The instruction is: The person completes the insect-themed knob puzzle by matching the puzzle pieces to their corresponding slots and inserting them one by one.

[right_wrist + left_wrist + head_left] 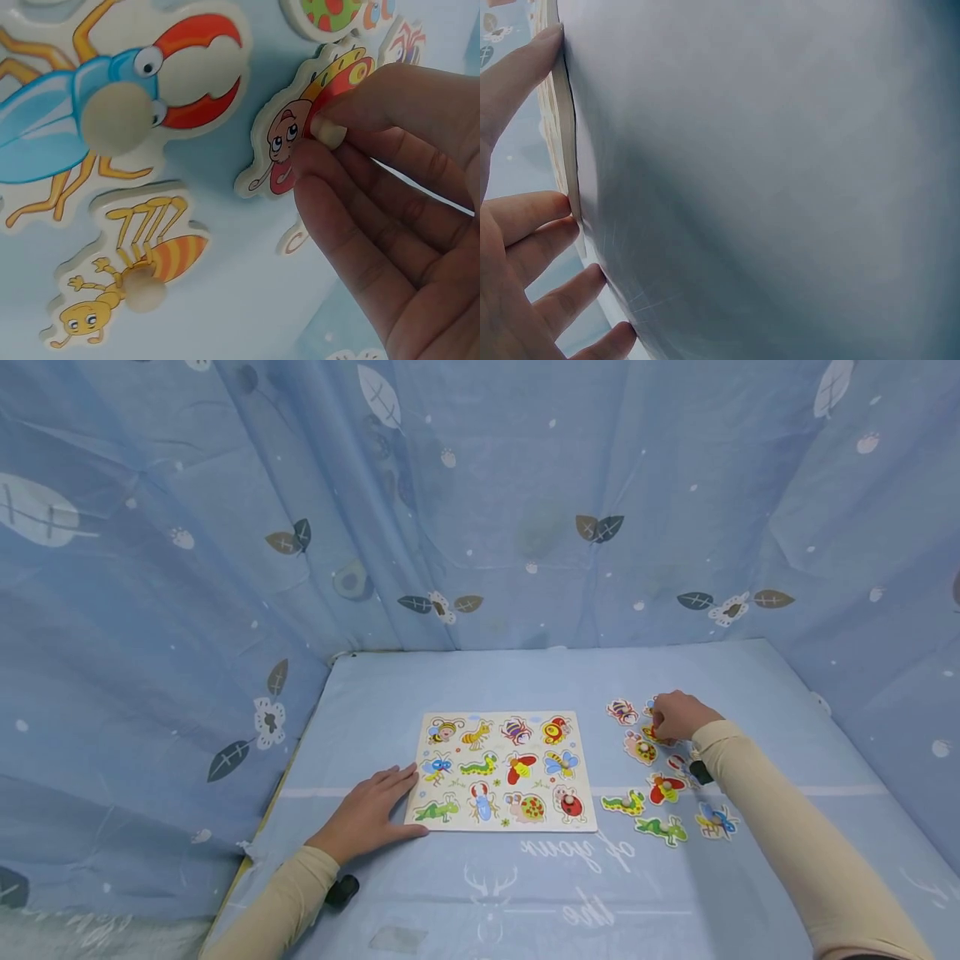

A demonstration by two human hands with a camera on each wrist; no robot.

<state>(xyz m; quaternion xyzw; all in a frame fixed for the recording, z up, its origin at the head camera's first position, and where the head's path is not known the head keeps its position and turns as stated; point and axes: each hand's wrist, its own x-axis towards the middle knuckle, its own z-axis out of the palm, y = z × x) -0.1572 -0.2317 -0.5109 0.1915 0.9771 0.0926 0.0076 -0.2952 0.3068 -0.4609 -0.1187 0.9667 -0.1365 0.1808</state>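
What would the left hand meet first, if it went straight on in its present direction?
The puzzle board: the left hand appears to touch its left edge. Whether it would push that edge or slide over it, I cannot tell.

The butterfly piece [319, 97] has red and yellow wings and a pink face. Its neighbour, the beetle piece [112, 71], is light blue with red pincers and orange legs; the ant piece [176, 259] is yellow with an orange-striped abdomen. The cream puzzle board [463, 823] carries multicoloured insect pictures. The pale blue surface [540, 927] bears white lettering; the blue curtain [495, 468] has white, brown and dark leaves. The sleeves [787, 835] are plain beige.
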